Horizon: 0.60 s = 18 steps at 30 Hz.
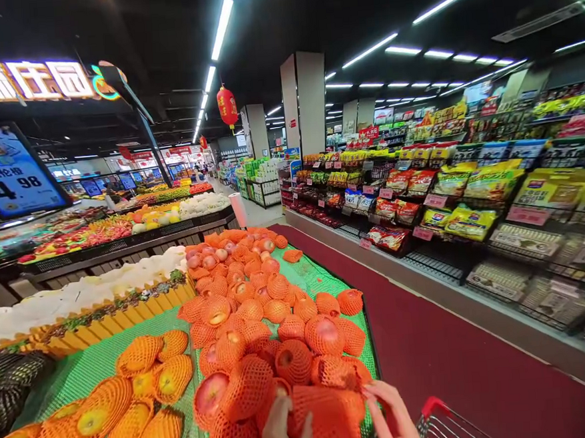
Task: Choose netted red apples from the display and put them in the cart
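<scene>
My left hand [280, 432] and my right hand [390, 417] grip a fruit wrapped in an orange foam net [329, 416] at the near edge of the produce stand. Both hands close on its sides at the bottom of the head view. It rests against a heap of apples in orange nets [259, 315] lying on green matting [90, 366]. Left of the heap lie several mangoes in orange nets [134, 397].
A shopping cart [447, 428] with a red handle stands at my lower right. A red-carpeted aisle [446, 348] runs ahead, with snack shelves [471, 200] along its right. A blue price screen [11, 172] and vegetable counters [123, 231] are to the left.
</scene>
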{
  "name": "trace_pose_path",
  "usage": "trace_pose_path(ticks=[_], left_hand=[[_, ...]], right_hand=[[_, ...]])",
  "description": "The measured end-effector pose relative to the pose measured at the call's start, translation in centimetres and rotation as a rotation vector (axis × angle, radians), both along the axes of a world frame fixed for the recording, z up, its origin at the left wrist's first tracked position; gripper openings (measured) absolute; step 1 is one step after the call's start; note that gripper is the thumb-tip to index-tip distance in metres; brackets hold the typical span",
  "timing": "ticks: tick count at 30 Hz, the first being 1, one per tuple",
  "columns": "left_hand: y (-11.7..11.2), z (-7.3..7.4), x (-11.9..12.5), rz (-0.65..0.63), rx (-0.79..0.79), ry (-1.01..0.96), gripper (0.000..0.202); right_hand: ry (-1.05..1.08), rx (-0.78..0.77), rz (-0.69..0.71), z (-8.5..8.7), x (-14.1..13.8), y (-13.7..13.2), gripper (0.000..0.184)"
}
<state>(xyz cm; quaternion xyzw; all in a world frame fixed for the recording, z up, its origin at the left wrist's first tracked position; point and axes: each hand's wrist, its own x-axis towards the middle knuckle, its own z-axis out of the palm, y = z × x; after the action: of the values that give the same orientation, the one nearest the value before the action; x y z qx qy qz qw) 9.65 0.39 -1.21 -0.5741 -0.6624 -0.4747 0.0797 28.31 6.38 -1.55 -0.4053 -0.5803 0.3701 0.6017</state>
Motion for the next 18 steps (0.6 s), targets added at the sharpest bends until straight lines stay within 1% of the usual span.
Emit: trace_pose_path(ticks=[1, 2, 3, 4, 5, 6, 9, 11, 12, 13, 15, 17, 18], left_hand=[[-0.1, 0.1, 0.1, 0.053, 0.016, -0.051, 0.028], [-0.2, 0.2, 0.3, 0.083, 0.027, -0.096, 0.03], [-0.2, 0.2, 0.6, 0.096, 0.032, -0.136, 0.031], [-0.2, 0.1, 0.9, 0.094, 0.029, -0.169, 0.032], [-0.1, 0.0, 1.2, 0.084, 0.018, -0.194, 0.032], [0.0, -0.3, 1.4, 0.069, -0.001, -0.214, 0.032], [0.0, -1.1, 1.5, 0.058, -0.062, -0.266, 0.03], [-0.3, -1.3, 1.2, 0.053, -0.09, -0.29, 0.032], [-0.4, -1.1, 1.1, 0.038, -0.116, -0.307, 0.033], [-0.6, -0.8, 1.0, 0.009, -0.158, -0.33, 0.034], [-0.8, 0.2, 1.0, -0.019, -0.218, -0.389, 0.035], [-0.8, 1.3, 1.4, 0.009, -0.222, -0.429, 0.035], [-0.8, 1.6, 1.6, 0.027, -0.205, -0.437, 0.035]], right_hand=[[0.074, -0.106, -0.024, -0.3, -0.3, 0.1, 0.035], [0.115, -0.19, 0.0, -0.5, -0.7, 0.3, 0.039], [0.125, -0.237, 0.062, -0.6, -1.0, 0.4, 0.044], [0.117, -0.254, 0.127, -0.7, -1.3, 0.6, 0.048], [0.104, -0.247, 0.166, -0.8, -1.5, 0.8, 0.051], [0.096, -0.23, 0.172, -0.8, -1.5, 1.0, 0.053], [0.095, -0.168, 0.091, -0.6, -0.9, 1.6, 0.049], [0.093, -0.124, 0.038, -0.4, -0.1, 1.9, 0.042], [0.091, -0.105, 0.028, -0.3, 0.4, 2.0, 0.039], [0.079, -0.093, 0.046, -0.3, 0.7, 2.1, 0.036], [0.021, -0.117, 0.165, -0.3, 1.1, 2.3, 0.032], [-0.019, -0.213, 0.308, -0.6, 1.1, 2.4, 0.032], [0.003, -0.287, 0.36, -0.8, 0.8, 2.5, 0.034]])
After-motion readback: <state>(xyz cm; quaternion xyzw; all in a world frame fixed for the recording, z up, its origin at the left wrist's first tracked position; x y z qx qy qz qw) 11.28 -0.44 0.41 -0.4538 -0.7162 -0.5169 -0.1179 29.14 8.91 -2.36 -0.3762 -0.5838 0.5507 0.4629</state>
